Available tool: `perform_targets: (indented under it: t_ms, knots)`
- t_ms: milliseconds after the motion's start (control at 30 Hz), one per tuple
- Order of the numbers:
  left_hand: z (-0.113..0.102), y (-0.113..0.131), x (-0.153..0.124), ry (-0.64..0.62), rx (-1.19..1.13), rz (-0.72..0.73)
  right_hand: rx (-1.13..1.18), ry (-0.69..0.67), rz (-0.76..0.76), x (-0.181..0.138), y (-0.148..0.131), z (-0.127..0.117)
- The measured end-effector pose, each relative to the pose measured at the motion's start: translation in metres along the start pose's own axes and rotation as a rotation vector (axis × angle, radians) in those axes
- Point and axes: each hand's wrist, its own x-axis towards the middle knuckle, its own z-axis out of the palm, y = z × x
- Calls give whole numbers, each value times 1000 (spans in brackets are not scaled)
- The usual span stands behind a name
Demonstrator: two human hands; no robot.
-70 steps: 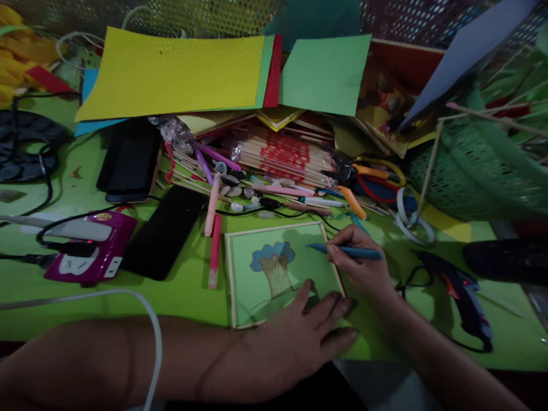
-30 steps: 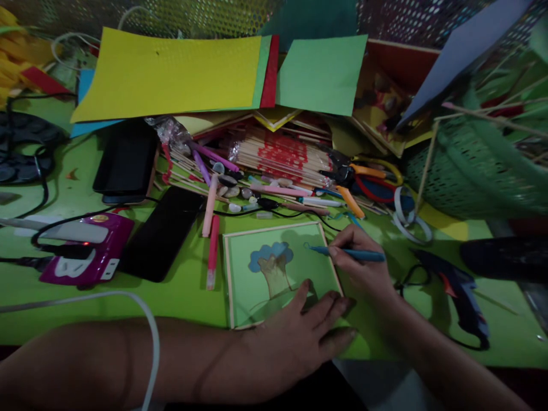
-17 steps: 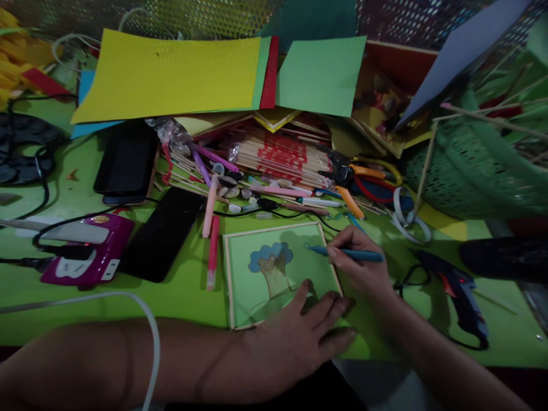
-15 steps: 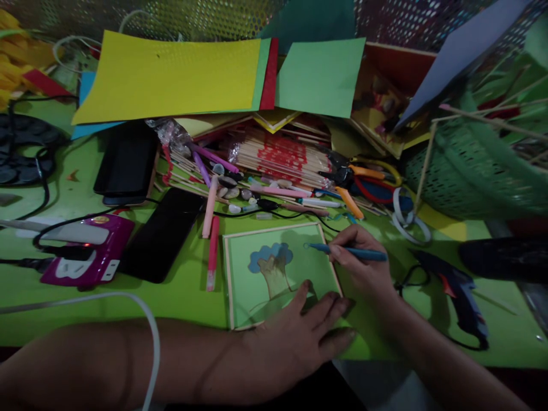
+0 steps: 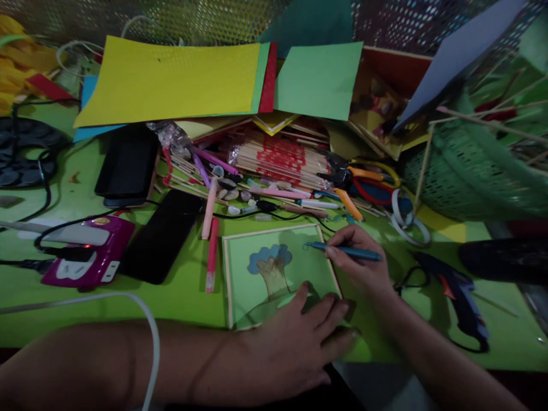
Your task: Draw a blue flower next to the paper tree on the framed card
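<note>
A small green picture card with a stick frame lies on the green table; it shows a tree with a blue crown and a brown trunk. My left hand lies flat with spread fingers on the card's lower right corner. My right hand pinches a blue pen, whose tip rests on the card's upper right area.
Two pink markers lie left of the card, beside a black phone and a magenta device. Bundled sticks, scissors and coloured paper sheets crowd the back. A glue gun lies right; a green basket stands behind it.
The pen tip has made only tiny shifts on the card's upper right. My left hand has stayed pressed on the card.
</note>
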Motion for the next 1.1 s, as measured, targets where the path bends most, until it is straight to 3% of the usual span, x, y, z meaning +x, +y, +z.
perform_targets:
  t_ms: [600,1100]
  knots:
    - [0,-3,-1,-19,-17,-20,-125,-17,-55,0,-2,3]
    - [1,-4,-1,-9,2,-22,-69,7,-37,-1,0,2]
